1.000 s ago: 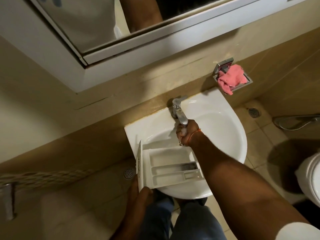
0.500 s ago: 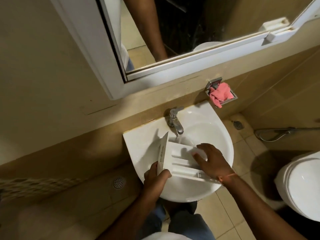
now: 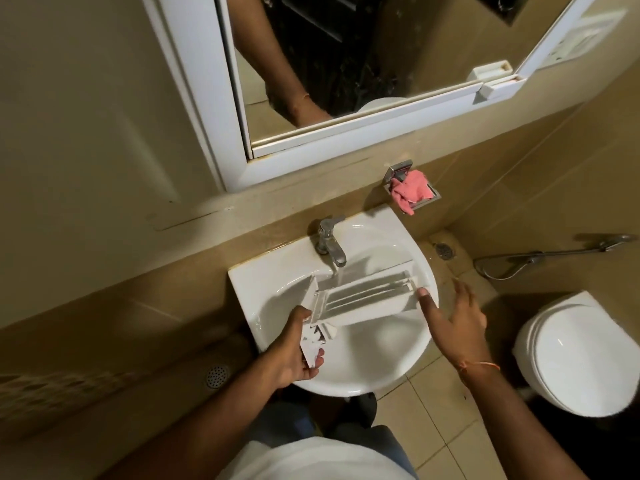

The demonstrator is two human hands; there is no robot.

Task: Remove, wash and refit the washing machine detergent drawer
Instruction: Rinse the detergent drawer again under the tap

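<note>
The white detergent drawer [image 3: 367, 299] lies tilted over the white basin [image 3: 374, 368], its compartments facing up. Its front panel is at the left. My left hand [image 3: 294, 351] grips that front panel from below. A thin stream of water falls from the chrome tap [image 3: 329, 242] onto the drawer's far edge. My right hand [image 3: 453, 317] is spread open at the drawer's right end, one fingertip touching its corner.
A pink cloth [image 3: 410, 190] sits in a metal wall holder right of the tap. A white toilet [image 3: 581, 355] stands at the right, with a hand-spray hose [image 3: 540, 258] on the wall behind it. A white-framed mirror [image 3: 346, 98] hangs above. Floor drains lie on both sides.
My right hand left the tap, rested on the drawer, then moved to its right end. Water now runs. The drawer has turned and stretches out to the right under the tap.
</note>
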